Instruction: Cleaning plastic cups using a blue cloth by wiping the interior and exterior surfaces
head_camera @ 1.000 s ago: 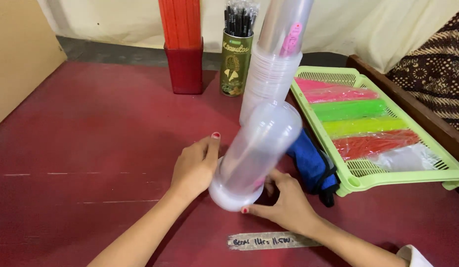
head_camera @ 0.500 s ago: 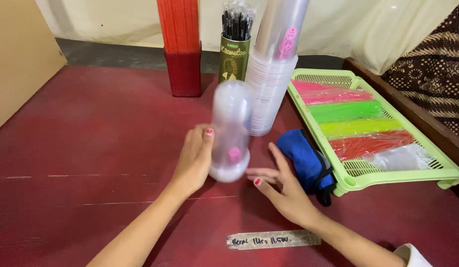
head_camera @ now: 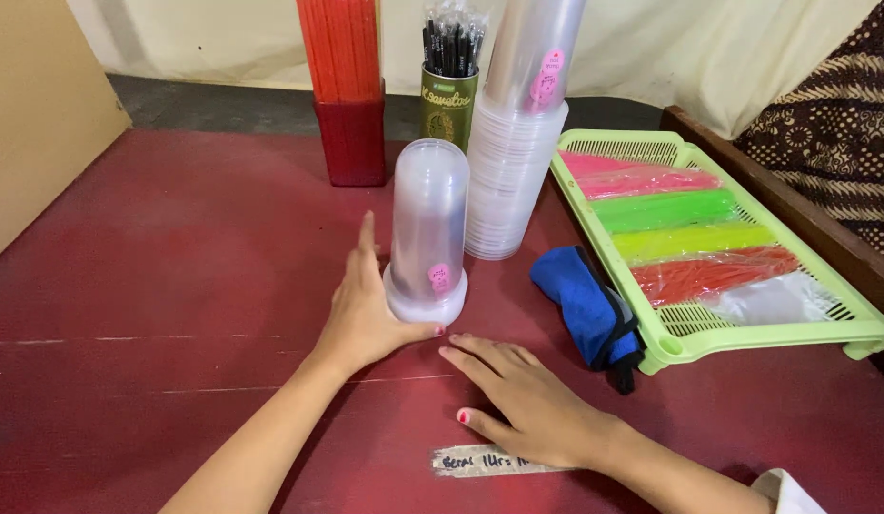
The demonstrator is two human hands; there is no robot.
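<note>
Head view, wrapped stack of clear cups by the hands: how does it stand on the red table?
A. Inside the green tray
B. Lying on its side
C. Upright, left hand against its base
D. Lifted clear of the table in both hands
C: the wrapped cup stack stands upright on the red table, with the left hand against its base.

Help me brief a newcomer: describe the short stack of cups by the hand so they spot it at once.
On the red table, look left of the green tray. The short wrapped stack of clear cups stands upside down against the left hand. It is lower than the tall cup stack behind it.
</note>
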